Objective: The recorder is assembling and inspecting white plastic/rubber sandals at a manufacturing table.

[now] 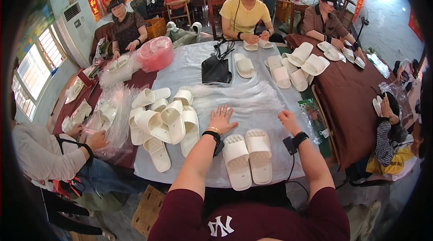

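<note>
A wide bundle of thin, translucent white strands (pixel 243 94) lies across the pale table cover. My left hand (pixel 222 119) rests on its near edge, palm down with fingers spread, gripping nothing. At the right end of the strands, my right hand (pixel 289 122) is closed with its fingers curled together; whatever they may pinch is too fine to make out. A pair of cream slippers (pixel 248 157) lies side by side between my forearms, toes away from me. To the left, a loose heap of similar slippers (pixel 160 121) reaches the strands.
A black bag (pixel 215 68) sits beyond the strands, with more slippers (pixel 300 65) piled at the far right. A pink bundle (pixel 154 53) and clear plastic bags (pixel 112 110) occupy the left side. Co-workers around the tables handle slippers and bags. A brown-covered table (pixel 349 105) adjoins on the right.
</note>
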The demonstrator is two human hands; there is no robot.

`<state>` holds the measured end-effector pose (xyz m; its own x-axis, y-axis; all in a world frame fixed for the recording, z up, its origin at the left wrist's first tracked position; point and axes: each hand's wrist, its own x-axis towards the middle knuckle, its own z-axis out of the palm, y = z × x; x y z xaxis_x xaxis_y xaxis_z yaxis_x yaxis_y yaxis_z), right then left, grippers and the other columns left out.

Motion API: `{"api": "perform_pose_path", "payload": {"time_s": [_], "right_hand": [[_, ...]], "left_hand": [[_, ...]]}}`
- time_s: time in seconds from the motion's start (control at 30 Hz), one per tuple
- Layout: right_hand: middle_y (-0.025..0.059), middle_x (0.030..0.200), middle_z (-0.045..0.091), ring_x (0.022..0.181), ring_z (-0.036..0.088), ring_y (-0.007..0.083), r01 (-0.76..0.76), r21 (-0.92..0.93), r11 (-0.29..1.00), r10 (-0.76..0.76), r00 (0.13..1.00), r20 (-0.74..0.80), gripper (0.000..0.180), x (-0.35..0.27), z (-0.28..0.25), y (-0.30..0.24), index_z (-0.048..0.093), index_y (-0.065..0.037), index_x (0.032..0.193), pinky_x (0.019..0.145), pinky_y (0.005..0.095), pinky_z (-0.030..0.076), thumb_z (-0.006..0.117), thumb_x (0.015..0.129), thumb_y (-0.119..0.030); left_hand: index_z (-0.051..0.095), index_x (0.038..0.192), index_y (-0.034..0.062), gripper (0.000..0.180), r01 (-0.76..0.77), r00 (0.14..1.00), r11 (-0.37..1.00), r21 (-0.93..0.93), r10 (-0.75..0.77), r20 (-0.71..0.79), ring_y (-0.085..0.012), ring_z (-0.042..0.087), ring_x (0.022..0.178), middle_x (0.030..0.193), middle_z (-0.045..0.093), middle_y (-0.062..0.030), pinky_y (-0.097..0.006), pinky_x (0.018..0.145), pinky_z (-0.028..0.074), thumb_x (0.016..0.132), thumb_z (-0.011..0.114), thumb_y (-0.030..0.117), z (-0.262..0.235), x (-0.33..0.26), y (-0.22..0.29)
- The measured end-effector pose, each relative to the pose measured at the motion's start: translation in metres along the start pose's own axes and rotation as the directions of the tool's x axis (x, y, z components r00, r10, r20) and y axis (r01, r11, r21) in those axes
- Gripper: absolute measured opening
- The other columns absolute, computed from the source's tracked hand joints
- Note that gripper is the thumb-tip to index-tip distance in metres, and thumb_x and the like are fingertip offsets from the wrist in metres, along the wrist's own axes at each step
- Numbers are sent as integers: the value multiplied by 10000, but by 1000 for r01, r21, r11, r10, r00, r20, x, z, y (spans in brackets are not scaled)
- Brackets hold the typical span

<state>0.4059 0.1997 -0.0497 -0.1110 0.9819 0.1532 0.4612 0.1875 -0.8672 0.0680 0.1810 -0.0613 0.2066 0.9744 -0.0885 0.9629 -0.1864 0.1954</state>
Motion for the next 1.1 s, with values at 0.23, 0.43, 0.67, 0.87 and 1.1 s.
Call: {"api": "perform_pose_path", "payload": {"time_s": [0.23,0.43,0.67,0.87,1.1], "right_hand": [[-2,615,559,530,490,70,-52,172,984,67,995,-80,210,-4,-30,-18,637,-15,741,477,230,373,566,868,-166],[-23,599,499,487,438,57,-130,546,828,236,963,-128,189,-4,-66,-24,579,-57,714,436,203,328,560,880,-146],[-9,616,510,482,464,77,-152,559,815,242,966,-90,159,-4,-26,-39,584,-61,753,426,217,364,563,881,-151],[-6,574,500,449,451,78,-100,569,817,203,972,-121,185,-1,-42,-20,583,-67,720,418,227,365,551,874,-164],[-15,664,464,515,411,92,240,901,361,415,824,-385,93,-12,-130,-31,532,-83,870,471,235,362,479,938,-118]], "left_hand": [[212,1501,193,806,0,1000,1000,3,0,-10,-313,89,1448,1574,113,-104,-542,1136,68,863,426,636,6,-1,-2],[207,1503,191,815,11,1000,1000,24,-12,10,-308,98,1447,1573,121,-104,-533,1138,78,862,420,647,6,-1,1],[189,1507,181,824,10,1000,998,55,-10,7,-315,91,1447,1574,114,-105,-526,1142,84,866,420,645,-3,6,0],[206,1504,192,826,7,1000,999,39,-8,18,-313,87,1448,1575,117,-97,-524,1145,73,855,434,651,-1,3,2],[202,1504,189,832,11,999,999,46,-13,34,-321,95,1446,1574,113,-103,-525,1144,79,854,432,655,1,0,4]]}}
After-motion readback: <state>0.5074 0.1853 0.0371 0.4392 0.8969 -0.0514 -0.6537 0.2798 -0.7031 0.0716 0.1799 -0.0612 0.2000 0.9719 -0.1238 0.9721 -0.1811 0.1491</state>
